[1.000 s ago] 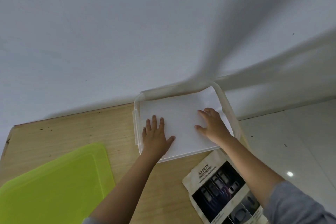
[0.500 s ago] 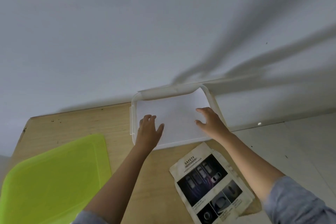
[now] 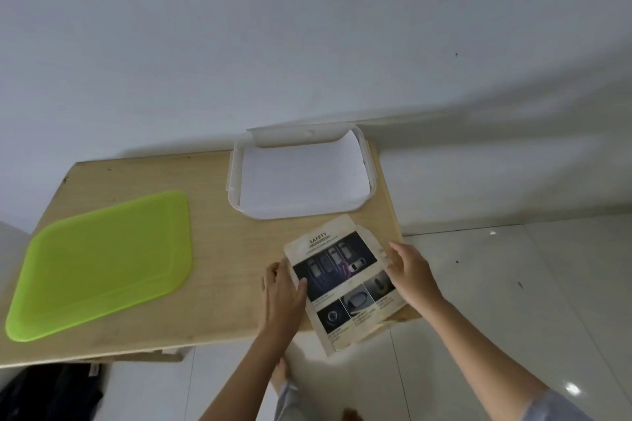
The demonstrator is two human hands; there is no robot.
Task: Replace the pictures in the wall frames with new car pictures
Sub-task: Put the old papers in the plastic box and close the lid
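Paper car picture (image 3: 343, 287) lies at the table's (image 3: 212, 249) near right corner, overhanging the edge. Left hand (image 3: 284, 290) and right hand (image 3: 408, 272) pinch its side edges with their fingers. Uneven lifting could crease or tear the worn sheet.

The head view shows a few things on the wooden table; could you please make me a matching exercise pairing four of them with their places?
Things:
1. green lid
2. clear box
3. white paper
4. car picture

Places:
A. inside the clear box
B. flat on the table's left part
C. between both hands at the table's near right corner
D. at the table's far edge by the wall

Pairs: 1-B, 2-D, 3-A, 4-C
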